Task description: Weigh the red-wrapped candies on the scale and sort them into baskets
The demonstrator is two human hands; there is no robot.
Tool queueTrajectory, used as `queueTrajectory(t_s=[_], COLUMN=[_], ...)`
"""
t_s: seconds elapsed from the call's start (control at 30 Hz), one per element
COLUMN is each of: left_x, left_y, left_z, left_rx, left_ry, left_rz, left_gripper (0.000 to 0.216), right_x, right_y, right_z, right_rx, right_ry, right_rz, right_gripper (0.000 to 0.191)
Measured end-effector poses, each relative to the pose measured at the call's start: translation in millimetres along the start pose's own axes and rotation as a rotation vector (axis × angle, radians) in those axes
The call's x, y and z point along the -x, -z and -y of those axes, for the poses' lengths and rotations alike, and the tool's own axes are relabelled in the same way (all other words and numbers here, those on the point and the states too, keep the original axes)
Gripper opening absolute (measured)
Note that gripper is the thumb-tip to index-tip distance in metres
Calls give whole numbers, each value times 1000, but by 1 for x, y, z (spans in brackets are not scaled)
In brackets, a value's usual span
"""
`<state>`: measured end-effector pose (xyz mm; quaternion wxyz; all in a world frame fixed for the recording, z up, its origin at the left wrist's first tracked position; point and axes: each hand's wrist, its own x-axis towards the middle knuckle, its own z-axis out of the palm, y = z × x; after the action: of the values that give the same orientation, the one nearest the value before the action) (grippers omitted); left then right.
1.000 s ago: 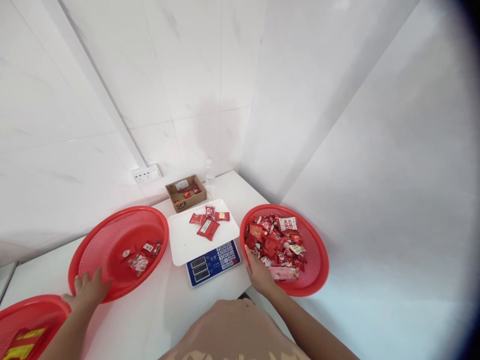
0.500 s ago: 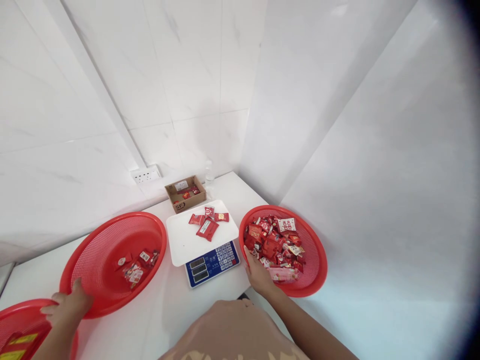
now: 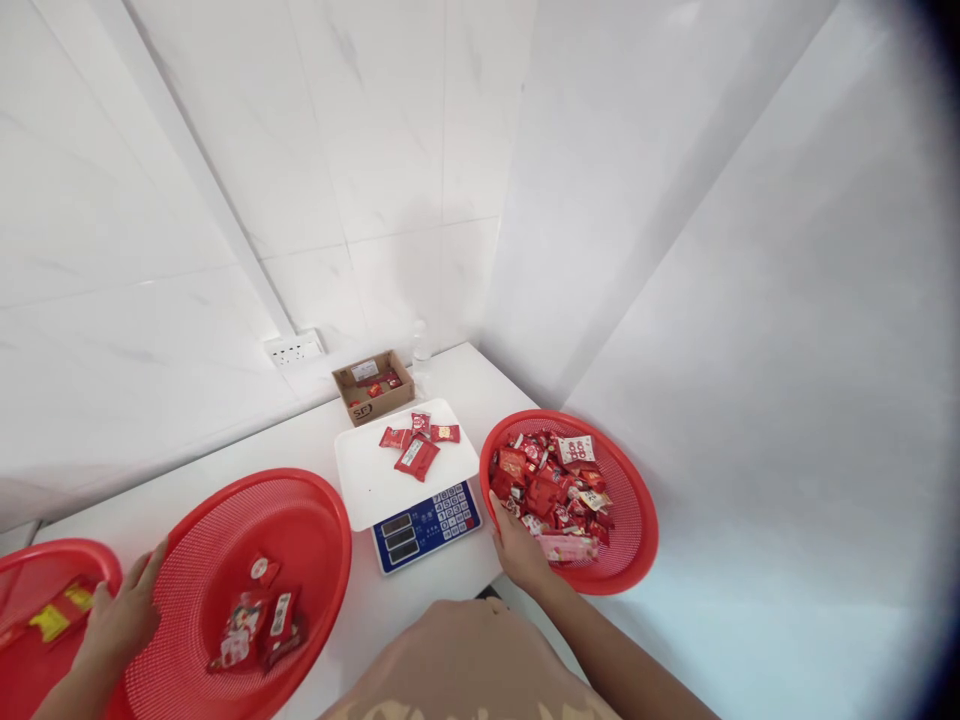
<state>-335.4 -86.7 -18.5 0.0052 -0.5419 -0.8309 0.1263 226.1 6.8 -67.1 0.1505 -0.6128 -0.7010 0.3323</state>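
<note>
The right hand (image 3: 519, 545) grasps the near left edge of the right basket (image 3: 632, 510), with its fingers bent at the red rim. That basket is full of small packets (image 3: 544, 490), mostly red, with a pink one near the front and a white one near the back. It sits at the table's right side, partly past the edge. The left hand (image 3: 124, 620) is at the far left side of the middle basket (image 3: 195, 580), its fingers spread along the rim — I can't quite tell if they grip it or just rest there. A few red packets (image 3: 244, 630) lie low in the middle basket. Just beside it is the left basket (image 3: 75, 550), cut off by the picture's edge, with a red and yellow packet (image 3: 51, 622) inside. Between the middle and right baskets is a blue scale (image 3: 427, 525) with a white tray (image 3: 367, 480) on top. Four red packets (image 3: 417, 458) lie close together on the tray. Behind the tray are a small brown box (image 3: 382, 405) with some red things in it and a clear bottle (image 3: 421, 345) — all on the white table (image 3: 360, 610).
</note>
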Motion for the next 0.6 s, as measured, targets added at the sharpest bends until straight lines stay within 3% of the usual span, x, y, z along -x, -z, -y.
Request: queueTrajectory(t_s=[0.13,0.33,0.47,0.6], left_x=[-8,-27,-34,-29], left_y=[12,30,36,42], left_z=[-13,-74,-114,-139], left_rx=[15,188,271,349], left_ry=[5,-2,-126,-298], left_rz=[-24,31,120,205], left_gripper=[80,56,49,45], right_x=[1,0,0,1], right_y=[1,0,0,1], right_z=[2,0,0,2], right_rx=[7,4,11,23], right_ry=[-14,-9,-14,-29], right_rz=[9,-3,-10,2], right_gripper=[62,61,62,63])
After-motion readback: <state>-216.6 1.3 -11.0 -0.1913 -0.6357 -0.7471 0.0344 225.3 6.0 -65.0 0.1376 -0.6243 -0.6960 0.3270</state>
